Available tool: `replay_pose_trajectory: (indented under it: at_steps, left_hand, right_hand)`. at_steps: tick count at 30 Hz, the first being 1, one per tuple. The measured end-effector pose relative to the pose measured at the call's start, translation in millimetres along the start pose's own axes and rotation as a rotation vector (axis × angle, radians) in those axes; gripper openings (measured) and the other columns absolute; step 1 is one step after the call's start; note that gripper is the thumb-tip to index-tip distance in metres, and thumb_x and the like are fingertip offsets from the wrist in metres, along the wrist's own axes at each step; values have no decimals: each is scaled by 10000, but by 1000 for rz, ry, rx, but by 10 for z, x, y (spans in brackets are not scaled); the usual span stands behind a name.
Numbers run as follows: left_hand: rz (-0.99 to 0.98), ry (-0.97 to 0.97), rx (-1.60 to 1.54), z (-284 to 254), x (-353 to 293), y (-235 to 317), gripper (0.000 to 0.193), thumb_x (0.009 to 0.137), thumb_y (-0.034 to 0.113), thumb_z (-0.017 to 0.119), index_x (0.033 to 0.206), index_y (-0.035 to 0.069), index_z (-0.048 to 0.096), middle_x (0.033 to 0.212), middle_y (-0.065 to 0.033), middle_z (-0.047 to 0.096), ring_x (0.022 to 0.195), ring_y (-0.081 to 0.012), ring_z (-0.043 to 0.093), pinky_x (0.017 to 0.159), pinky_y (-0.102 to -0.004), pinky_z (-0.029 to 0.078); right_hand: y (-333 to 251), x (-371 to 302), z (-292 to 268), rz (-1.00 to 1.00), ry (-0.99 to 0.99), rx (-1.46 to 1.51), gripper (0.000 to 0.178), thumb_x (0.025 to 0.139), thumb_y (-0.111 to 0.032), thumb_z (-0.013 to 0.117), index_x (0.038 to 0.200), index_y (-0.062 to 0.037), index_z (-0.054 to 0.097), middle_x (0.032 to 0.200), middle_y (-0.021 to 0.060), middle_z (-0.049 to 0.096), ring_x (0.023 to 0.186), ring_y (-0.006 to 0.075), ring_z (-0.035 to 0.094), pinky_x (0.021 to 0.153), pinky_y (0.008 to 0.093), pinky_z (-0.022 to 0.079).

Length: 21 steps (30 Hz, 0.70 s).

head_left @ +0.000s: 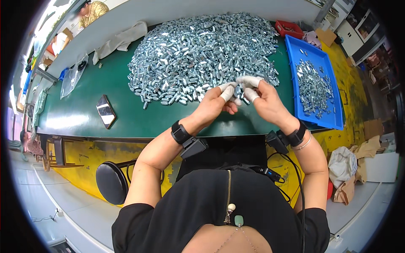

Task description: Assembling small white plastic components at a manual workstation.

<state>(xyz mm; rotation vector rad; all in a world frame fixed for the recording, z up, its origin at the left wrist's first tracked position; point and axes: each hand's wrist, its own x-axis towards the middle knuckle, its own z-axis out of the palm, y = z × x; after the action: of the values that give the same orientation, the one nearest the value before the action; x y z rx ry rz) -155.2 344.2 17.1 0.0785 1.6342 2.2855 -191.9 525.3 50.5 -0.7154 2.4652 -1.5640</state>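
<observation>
A wide heap of small silvery metal pieces point(198, 55), elongated like long nuts or sleeves, lies on the green table. At its near edge my two hands meet, white covers on several of their fingertips. My left hand point(217, 103) is closed, thumb and forefinger pressed together; whatever they hold is hidden by the fingers. From the other side my right hand point(268, 101) curls its thumb and fingers around a small metal piece point(239, 90), only partly visible against the heap behind. A blue tray point(294, 80) with more such pieces stands to the right of my right hand.
A dark-framed phone point(105, 111) lies on the green table point(84, 111) at left, near a clear plastic bag point(74, 80) and a grey cloth point(120, 40). A red bin point(289, 29) stands at the back right. A black stool point(112, 182) is below; another person point(93, 12) sits far left.
</observation>
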Motion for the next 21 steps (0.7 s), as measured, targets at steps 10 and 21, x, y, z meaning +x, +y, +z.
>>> replay_pose_trajectory:
  at_steps: [10, 21]
  left_hand:
    - [84, -155, -23, 49, -70, 110, 351, 940, 291, 458, 1137, 6, 513, 878, -61, 597, 705, -113, 565, 658, -250, 478]
    - [279, -36, 151, 145, -129, 97, 465, 853, 86, 589, 1288, 40, 434, 978, -38, 592, 821, -122, 580, 713, -262, 476]
  right_hand:
    - [-263, -94, -15, -102, 18, 76, 172, 793, -7, 609, 965, -7, 593, 811, 41, 634, 743, 84, 589, 674, 233, 476]
    - [-390, -107, -47, -102, 28, 87, 157, 760, 20, 625, 916, 3, 609, 793, 55, 645, 713, 98, 602, 657, 239, 484]
